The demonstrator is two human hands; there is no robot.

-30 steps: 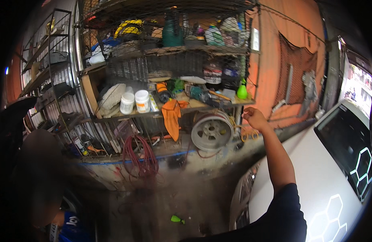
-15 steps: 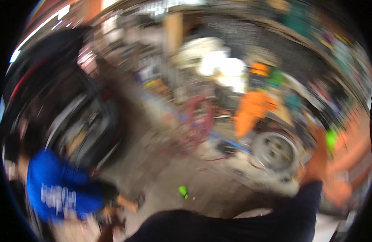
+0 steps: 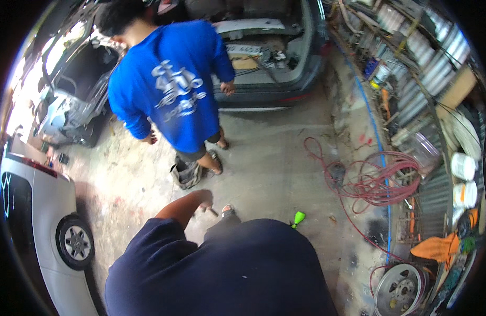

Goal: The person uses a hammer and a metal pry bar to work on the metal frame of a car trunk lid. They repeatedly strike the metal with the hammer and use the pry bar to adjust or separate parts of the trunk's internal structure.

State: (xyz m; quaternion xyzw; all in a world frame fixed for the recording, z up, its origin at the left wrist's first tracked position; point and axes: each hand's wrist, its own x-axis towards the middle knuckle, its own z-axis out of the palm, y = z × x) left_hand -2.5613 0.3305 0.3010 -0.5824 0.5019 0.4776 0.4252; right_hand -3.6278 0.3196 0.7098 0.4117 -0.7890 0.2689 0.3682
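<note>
While the left hand (image 3: 203, 199) curls hard to read, the right hand stays hidden.

Workshop floor seen from above, cars on two sides and shelving on the right.

A person in a blue long-sleeved shirt (image 3: 172, 87) stands at the far middle of the bare concrete floor (image 3: 274, 174), just before the open rear of a dark car (image 3: 274, 79). A small canvas bag (image 3: 186, 174) lies at that person's feet. The wearer's left hand (image 3: 203, 199) hangs near the floor's middle, a small green plastic funnel (image 3: 298, 217) to its right. Further right lie coiled red hoses (image 3: 380, 181), beside metal shelving (image 3: 438, 121); a bare steel wheel rim (image 3: 401, 289) leans at the near right corner. A white car (image 3: 48, 226) fills the near left.
</note>
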